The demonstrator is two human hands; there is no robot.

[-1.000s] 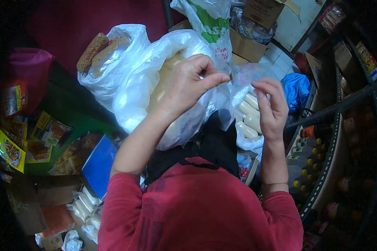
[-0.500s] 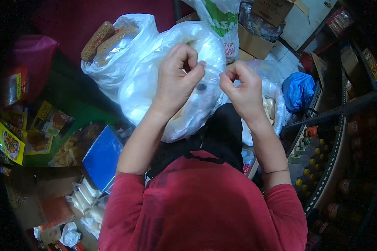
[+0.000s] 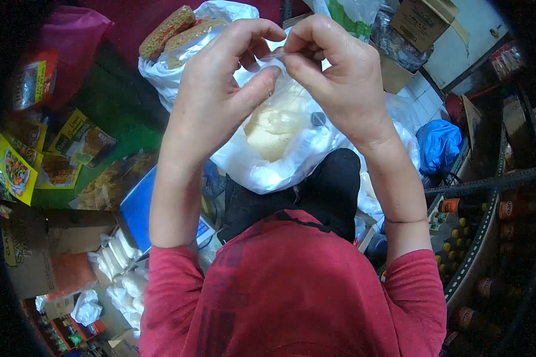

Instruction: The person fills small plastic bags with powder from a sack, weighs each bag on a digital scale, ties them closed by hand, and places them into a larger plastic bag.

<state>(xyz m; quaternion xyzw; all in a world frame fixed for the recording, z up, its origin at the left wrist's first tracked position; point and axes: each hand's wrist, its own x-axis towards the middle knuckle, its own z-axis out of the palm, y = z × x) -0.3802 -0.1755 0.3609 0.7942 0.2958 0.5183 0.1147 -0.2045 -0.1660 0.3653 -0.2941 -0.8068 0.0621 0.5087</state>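
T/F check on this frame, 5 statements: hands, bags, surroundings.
1. Both hands, left hand and right hand, pinch the top of the clear plastic bag of pale dough-like filling. True.
2. The blue plastic bag lies on the person's left. False: it is on the right, by the tiled floor.
3. Brown grainy bars stick out of a white plastic bag. True.
4. The sleeves are green. False: the red sleeves match the shirt.
5. Bottles stand on the metal rack at right. True.

Both forearms rise in front of the chest, red sleeves pushed to the elbows; the left hand (image 3: 220, 95) and right hand (image 3: 339, 77) meet at the fingertips. Each pinches thumb against forefinger, remaining fingers curled.
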